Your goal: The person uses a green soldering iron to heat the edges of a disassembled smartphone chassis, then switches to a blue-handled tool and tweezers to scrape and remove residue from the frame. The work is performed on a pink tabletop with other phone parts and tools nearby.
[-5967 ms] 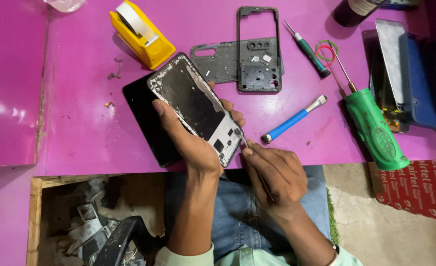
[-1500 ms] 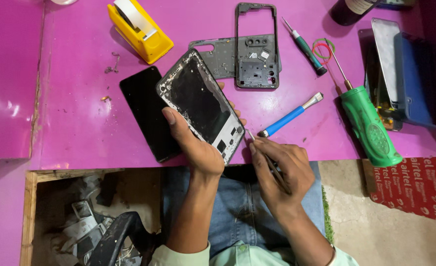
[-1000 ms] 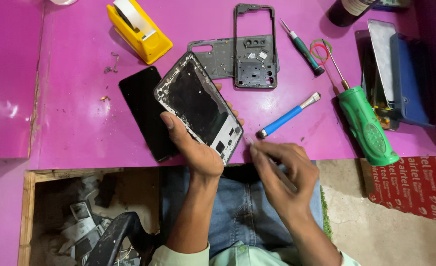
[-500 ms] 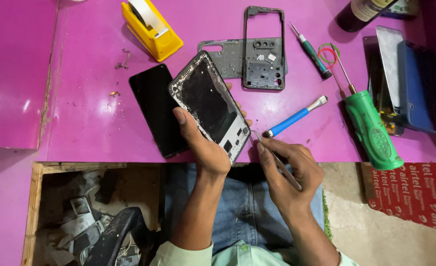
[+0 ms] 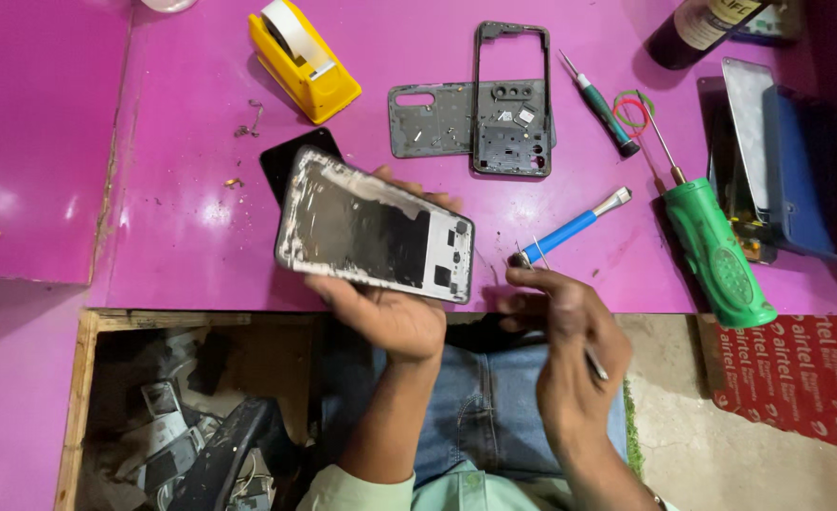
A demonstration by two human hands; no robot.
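Left hand (image 5: pixel 385 317) grips the stripped phone frame (image 5: pixel 373 227) from beneath at frame centre, fingers closed on its edges, tilted over the pink table (image 5: pixel 182 237). Right hand (image 5: pixel 565 322) pinches thin tweezers (image 5: pixel 593 360) just right of it. Probably best: brace the frame steady, work the lower-right corner gently.

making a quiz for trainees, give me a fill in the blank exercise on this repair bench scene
The left hand holds an opened grey phone frame above the ___ tabletop.
The tape dispenser is ___ in colour.
The big screwdriver at the right has a ___ handle.

Missing words: pink; yellow; green
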